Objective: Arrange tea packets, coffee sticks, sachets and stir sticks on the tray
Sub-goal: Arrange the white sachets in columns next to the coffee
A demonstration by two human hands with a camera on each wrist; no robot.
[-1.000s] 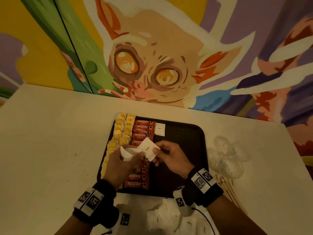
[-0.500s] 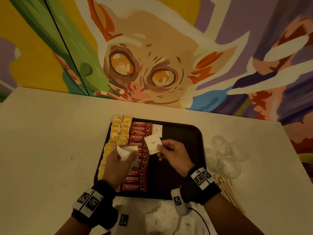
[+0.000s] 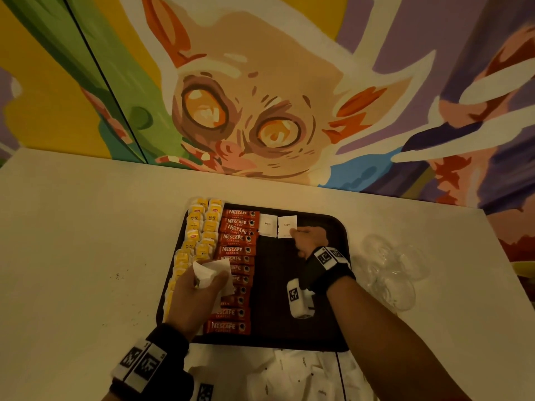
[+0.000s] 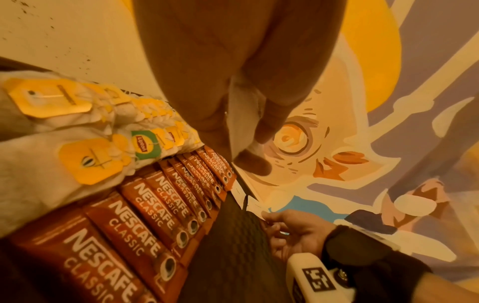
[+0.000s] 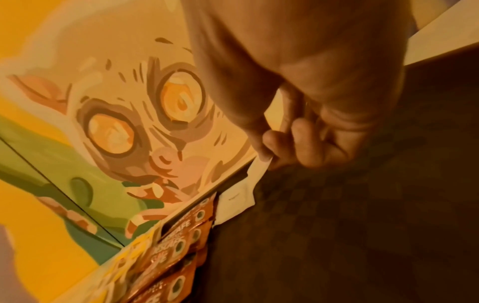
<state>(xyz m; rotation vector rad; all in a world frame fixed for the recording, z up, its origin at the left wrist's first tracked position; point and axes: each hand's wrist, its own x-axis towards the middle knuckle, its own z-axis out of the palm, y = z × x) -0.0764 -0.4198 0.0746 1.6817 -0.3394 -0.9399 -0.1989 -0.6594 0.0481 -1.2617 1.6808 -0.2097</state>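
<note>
A dark tray (image 3: 318, 337) holds a column of yellow tea packets (image 3: 199, 227), a column of red Nescafe coffee sticks (image 3: 236, 250) and a white sugar sachet (image 3: 267, 224) at the far end. My right hand (image 3: 301, 235) pinches the near corner of a second sugar sachet (image 3: 287, 225) lying beside the first; the right wrist view shows thumb and finger on that sachet (image 5: 260, 166). My left hand (image 3: 202, 285) hovers over the coffee sticks and grips a small bunch of white sachets (image 3: 214, 270), also seen as sachets (image 4: 243, 114) in the left wrist view.
Loose white sachets (image 3: 275, 374) lie on the table near the tray's front edge. Clear plastic cups (image 3: 390, 270) lie on their sides right of the tray. A painted wall (image 3: 260, 82) rises behind the white table (image 3: 86, 241).
My right hand carried one sachet from the left hand to the tray's far end and set it beside the first sachet. The left hand stayed over the coffee sticks.
</note>
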